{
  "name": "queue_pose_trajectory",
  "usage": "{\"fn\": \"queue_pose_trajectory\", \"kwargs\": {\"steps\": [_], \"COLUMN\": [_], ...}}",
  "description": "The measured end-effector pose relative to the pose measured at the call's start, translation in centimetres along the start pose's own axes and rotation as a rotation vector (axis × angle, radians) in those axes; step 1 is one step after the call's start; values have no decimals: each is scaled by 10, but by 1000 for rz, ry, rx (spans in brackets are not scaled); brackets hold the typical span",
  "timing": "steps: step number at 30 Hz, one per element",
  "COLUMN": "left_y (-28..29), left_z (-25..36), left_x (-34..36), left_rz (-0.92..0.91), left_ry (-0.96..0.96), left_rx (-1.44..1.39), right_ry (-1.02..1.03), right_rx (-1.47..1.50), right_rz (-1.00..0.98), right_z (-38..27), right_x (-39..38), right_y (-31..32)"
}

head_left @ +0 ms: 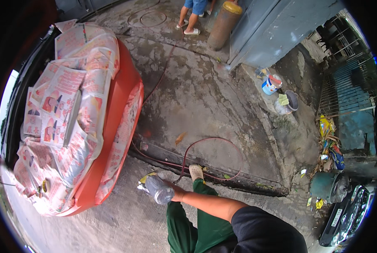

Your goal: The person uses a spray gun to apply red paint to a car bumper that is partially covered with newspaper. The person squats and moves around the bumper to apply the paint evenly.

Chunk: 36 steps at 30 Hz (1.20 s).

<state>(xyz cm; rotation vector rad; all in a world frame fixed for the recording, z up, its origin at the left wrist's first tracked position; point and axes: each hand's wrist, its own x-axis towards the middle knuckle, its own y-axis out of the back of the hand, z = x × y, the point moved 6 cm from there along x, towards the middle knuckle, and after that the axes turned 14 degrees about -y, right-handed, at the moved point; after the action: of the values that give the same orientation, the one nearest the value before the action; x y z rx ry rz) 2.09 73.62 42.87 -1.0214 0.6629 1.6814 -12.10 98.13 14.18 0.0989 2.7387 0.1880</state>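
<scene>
My right hand is closed around the grip of a spray gun, mostly hidden behind its cloudy plastic cup. A thin reddish hose reaches the ground near the hand and loops there. Left of the gun, a gap apart from it, stands a car's orange-red body panel. Printed sheets mask much of the car around that panel. My left hand is out of view.
A person in blue shorts stands at the far side beside a rusty gas cylinder. A paint bucket and a grey pail stand right. A green bin and a dark car are lower right. A gutter crosses the concrete.
</scene>
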Motion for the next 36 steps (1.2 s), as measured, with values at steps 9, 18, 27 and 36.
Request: {"fn": "queue_pose_trajectory", "kwargs": {"steps": [9, 18, 27, 36], "left_y": [-13, 113, 184, 181], "left_z": [9, 120, 39, 47], "left_x": [206, 423, 539, 567], "left_rz": [35, 500, 324, 306], "left_ry": [-246, -955, -700, -741], "left_rx": [376, 784, 897, 926], "right_ry": [-143, -520, -477, -232], "right_rx": [394, 859, 822, 604], "right_rz": [473, 718, 763, 799], "right_z": [73, 266, 388, 377], "right_x": [39, 159, 253, 278], "right_y": [7, 10, -4, -6]}}
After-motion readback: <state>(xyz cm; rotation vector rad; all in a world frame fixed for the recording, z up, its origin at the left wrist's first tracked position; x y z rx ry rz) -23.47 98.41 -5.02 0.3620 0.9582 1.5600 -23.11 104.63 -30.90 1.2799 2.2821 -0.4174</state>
